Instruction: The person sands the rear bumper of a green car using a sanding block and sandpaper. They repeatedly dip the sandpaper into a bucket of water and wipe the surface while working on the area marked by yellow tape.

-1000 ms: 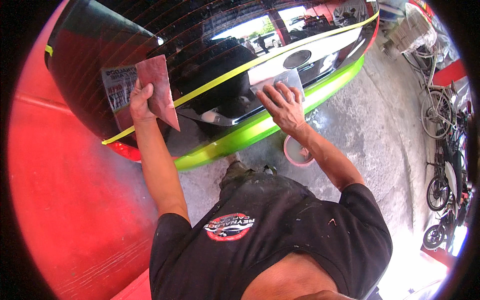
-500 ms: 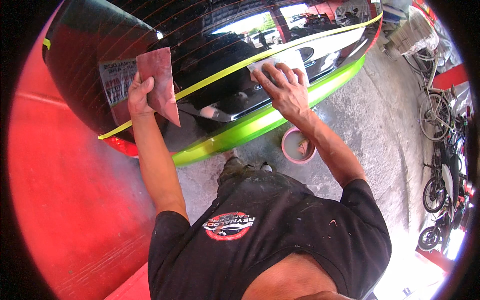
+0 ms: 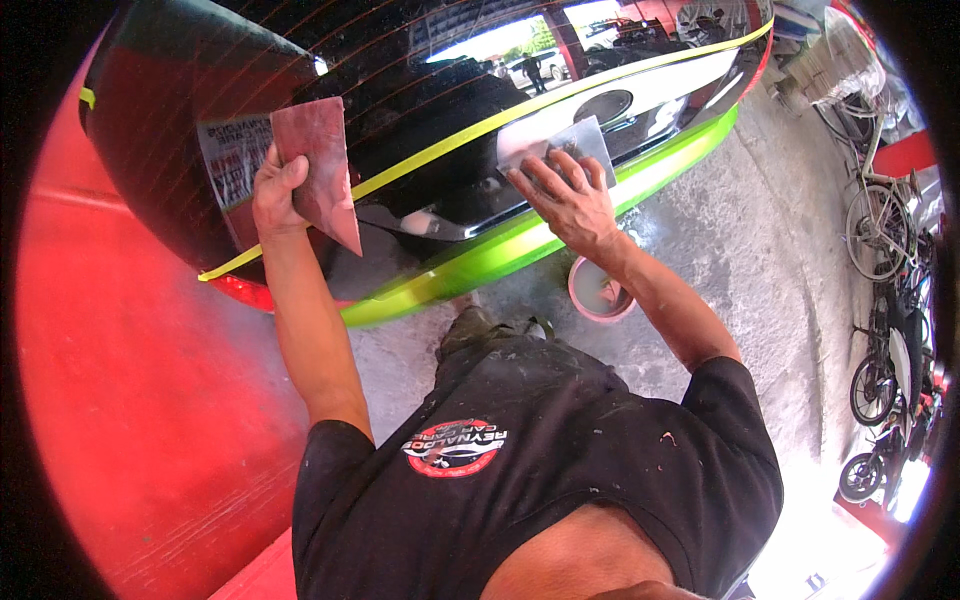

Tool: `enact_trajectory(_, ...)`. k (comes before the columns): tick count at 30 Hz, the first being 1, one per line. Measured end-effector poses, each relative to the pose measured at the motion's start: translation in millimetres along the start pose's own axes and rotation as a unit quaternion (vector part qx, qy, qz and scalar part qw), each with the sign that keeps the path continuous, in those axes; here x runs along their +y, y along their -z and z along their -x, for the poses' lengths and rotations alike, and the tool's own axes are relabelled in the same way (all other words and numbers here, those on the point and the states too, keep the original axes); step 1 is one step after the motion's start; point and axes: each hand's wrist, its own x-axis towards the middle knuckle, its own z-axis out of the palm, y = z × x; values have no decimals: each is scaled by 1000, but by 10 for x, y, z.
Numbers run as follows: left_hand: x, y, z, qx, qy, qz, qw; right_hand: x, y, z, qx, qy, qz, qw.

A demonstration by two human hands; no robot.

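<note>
My left hand (image 3: 280, 192) is closed around a maroon sheet (image 3: 318, 165), thumb on its face. It looks like sandpaper with one ragged edge, held up in front of the car's dark rear glass (image 3: 390, 110). My right hand (image 3: 572, 200) presses a grey sheet of sandpaper (image 3: 585, 138) against the glossy black tailgate panel (image 3: 460, 205), fingers spread over it. Just above that sheet is a round emblem recess (image 3: 604, 106). Yellow masking tape (image 3: 430, 154) runs along the panel's upper border. What lies under my right palm is hidden.
A bright green bumper (image 3: 470, 272) juts out below the panel. On the concrete floor, a pink bucket (image 3: 573, 292) of cloudy water stands beneath my right forearm. A red surface (image 3: 150, 380) fills the left side. Bicycles (image 3: 878, 230) and other two-wheelers line the right.
My right hand has moved slightly down the panel with the grey sandpaper, which has turned and shows more of its face. More of the emblem recess is visible. My left hand has hardly moved.
</note>
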Motion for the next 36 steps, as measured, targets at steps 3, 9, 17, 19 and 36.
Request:
enact_trajectory(3, -14, 68, -24, -3, -6, -1, 1000, -15, -92, 87, 2, -12, 0, 1000)
enact_trajectory(9, -48, 223, -9, -26, -13, 2, 1000, -111, 119, 132, -42, -43, -3, 998)
enact_trajectory(17, -52, 195, -3, -13, -16, 11, 1000, 14, 352, -365, 22, -57, -12, 998)
enact_trajectory(19, -40, 189, 0, -25, -11, 19, 999, 5, 335, -392, 32, -63, -26, 997)
enact_trajectory(36, -18, 75, -11, -47, 11, 29, 998, 16, 149, -228, 16, -29, 11, 999)
